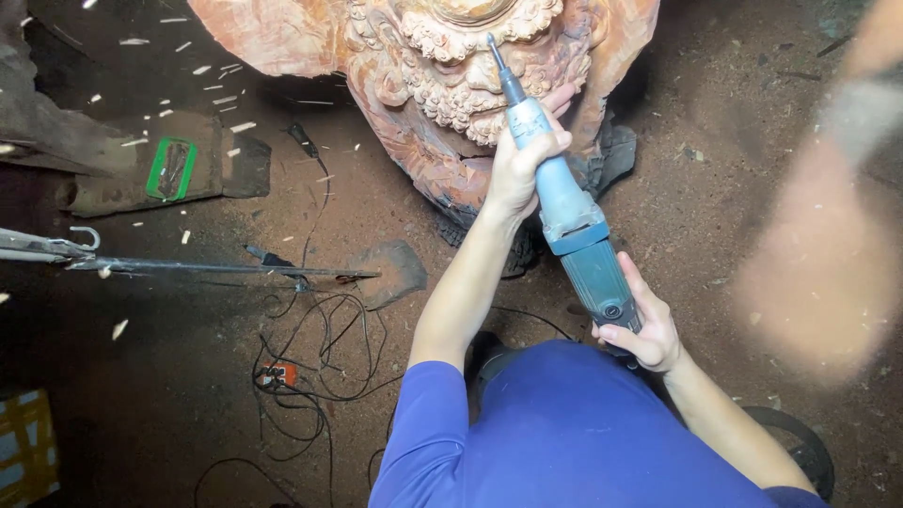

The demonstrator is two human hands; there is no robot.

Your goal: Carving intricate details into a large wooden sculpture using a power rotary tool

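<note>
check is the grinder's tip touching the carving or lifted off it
Touching: the blue die grinder tip meets the reddish wood carving, held by both hands.

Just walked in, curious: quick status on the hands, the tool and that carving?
Left hand grips grinder near its nose; right hand holds its rear. Bit tip on wooden carving. Blurred shape at right, nothing blocking the tool.

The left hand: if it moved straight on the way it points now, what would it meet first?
Most likely the carved wooden sculpture. The left hand grips the blue power tool right beside it; exact depth is unclear.
</note>
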